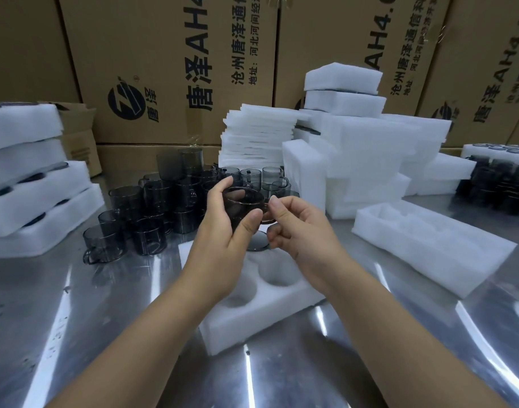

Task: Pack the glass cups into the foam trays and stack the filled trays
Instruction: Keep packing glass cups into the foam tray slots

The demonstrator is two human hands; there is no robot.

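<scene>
Glass cup (243, 206): smoky grey, transparent, short; held in the air. Left hand (222, 234) grips its wall; right hand (301, 231) pinches its handle at 3 o'clock. Foam tray (252, 328) at 6 o'clock.

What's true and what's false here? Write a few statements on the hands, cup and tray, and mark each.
1. The left hand holds a cup. True.
2. The right hand hangs idle. False: it pinches the same cup.
3. The tray below the hands has empty pockets. True.
4. The held cup sits in the tray. False: it is held above it.
5. Loose cups stand left of the tray. True.
</scene>
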